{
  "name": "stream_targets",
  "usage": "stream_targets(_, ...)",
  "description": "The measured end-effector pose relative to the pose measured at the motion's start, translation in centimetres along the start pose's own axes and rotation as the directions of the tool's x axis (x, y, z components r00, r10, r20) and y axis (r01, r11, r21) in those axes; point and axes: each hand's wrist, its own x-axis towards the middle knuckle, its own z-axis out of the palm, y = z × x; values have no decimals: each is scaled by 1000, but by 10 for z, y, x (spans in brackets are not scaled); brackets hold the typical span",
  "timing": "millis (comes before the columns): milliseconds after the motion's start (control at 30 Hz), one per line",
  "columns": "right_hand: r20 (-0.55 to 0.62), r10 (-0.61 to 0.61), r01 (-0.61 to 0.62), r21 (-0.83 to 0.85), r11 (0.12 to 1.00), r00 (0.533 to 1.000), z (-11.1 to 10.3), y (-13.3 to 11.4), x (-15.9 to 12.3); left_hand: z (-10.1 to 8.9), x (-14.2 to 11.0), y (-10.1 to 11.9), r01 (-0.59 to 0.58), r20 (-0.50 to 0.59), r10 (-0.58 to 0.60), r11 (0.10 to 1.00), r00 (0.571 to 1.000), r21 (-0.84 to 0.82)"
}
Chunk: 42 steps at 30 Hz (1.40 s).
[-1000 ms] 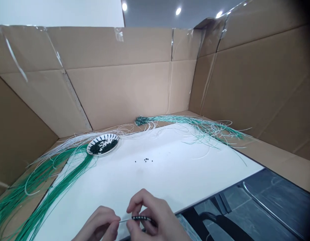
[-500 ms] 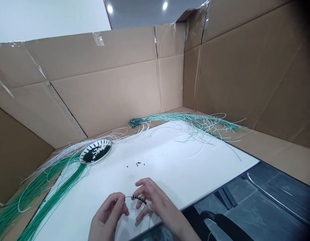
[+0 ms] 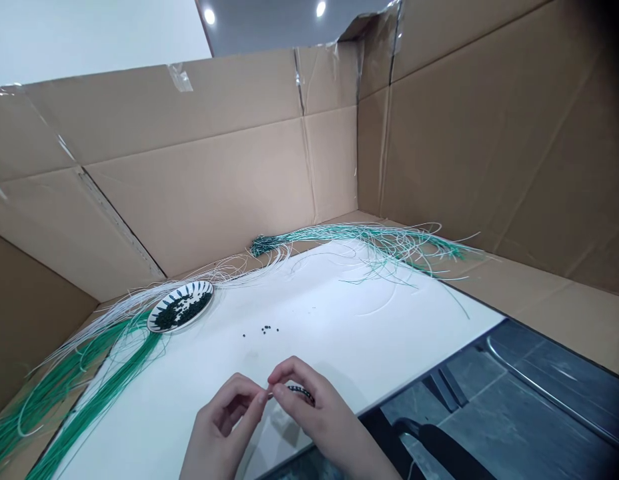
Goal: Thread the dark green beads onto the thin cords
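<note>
Where the fingertips meet: a thin beaded strand (image 3: pixel 300 392), held over the near part of the white table (image 3: pixel 389 333).
Left hand (image 3: pixel 224 420): thumb and forefinger pinched together on the strand's bare end, tips pointing right and far.
Right hand (image 3: pixel 319 417): thumb and forefinger pinched just beside the left hand's tips; the bare length seems to run between them, though it is too fine here to follow with certainty.
Lie of the strand: its beaded part to the right of both pinches, inside the right hand's curl; long axis left to right, bending nearer at the right end; right hand the nearer of the two.
Loose beads (image 3: pixel 266 329): small dark scatter on the table, on the far side of the hands.
Striped plate (image 3: pixel 195 289): far left of the hands, bearing many dark beads (image 3: pixel 194 308).
Green strands (image 3: pixel 99 403): left side, running from beside the plate towards the near edge.
White strands (image 3: pixel 109 319): left, spread beyond the plate.
Mixed bundle (image 3: pixel 314 233): far side, white and green, ends fanned right.
Cardboard walls (image 3: pixel 214 180): left, far and right.
</note>
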Motion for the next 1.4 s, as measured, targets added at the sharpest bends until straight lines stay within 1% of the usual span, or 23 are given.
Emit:
stream_targets(67, -40, -26, 25, -30, 999, 999, -3, 0, 2, -2, 6, -6, -20, 34, 17, 995, 999, 97)
stream_targets(133, -99, -39, 34, -49, 998, 994, -7, 1, 6, -4, 19, -13, -12, 32, 7, 984, 999, 179)
stream_targets(233, -217, -29, 20, -44, 999, 976, -14, 6, 13, -6, 55, -24, 15, -49, 2, 938, 999, 346)
stream_targets(300, -269, -13, 8, -21, 1000, 963, -17, 9, 15, -6, 84, -29, 17, -90, 33, 862, 995, 507)
stream_targets(367, -289, 4, -1, 7, 1000, 957, -19, 10, 16, -5, 107, -33, -23, -46, 65, 787, 997, 616)
stream_targets(433, -298, 17, -8, 33, 999, 954, -19, 9, 15, -2, 122, -35, -78, 29, 79, 733, 996, 676)
stream_targets(500, -303, 28, -11, 57, 998, 953, -18, 8, 14, 1, 129, -36, -127, 90, 90, 700, 992, 703)
stream_targets(633, -315, 41, -14, 89, 996, 948, -18, 7, 13, 1, 134, -39, -189, 152, 115, 678, 982, 710)
stream_targets(767, -331, 44, -9, 106, 994, 943, -18, 7, 14, -4, 139, -41, -230, 187, 138, 695, 972, 681)
stream_targets(933, -339, 40, -1, 115, 993, 940, -17, 7, 14, -4, 137, -44, -258, 182, 184, 738, 966, 623)
stream_targets(1033, -339, 38, 2, 118, 993, 940, -17, 8, 14, -4, 135, -44, -258, 167, 198, 790, 966, 556)
stream_targets(1133, -339, 28, 11, 113, 994, 940, -18, 8, 14, -4, 127, -39, -212, 98, 188, 870, 977, 446)
stream_targets(1200, -330, 12, 23, 102, 995, 944, -18, 7, 13, -5, 114, -32, -153, 40, 148, 934, 988, 323)
stream_targets(1267, -310, -5, 36, 92, 995, 951, -17, 5, 11, -6, 92, -24, -79, 16, 78, 985, 997, 153)
stream_targets(1333, -277, -16, 42, 90, 995, 961, -12, 3, 7, -8, 64, -17, 0, 21, 0, 1000, 1000, -30)
stream_targets(1400, -227, -13, 35, 95, 995, 974, -5, 1, 3, -10, 36, -13, 79, 5, -79, 978, 997, -193)
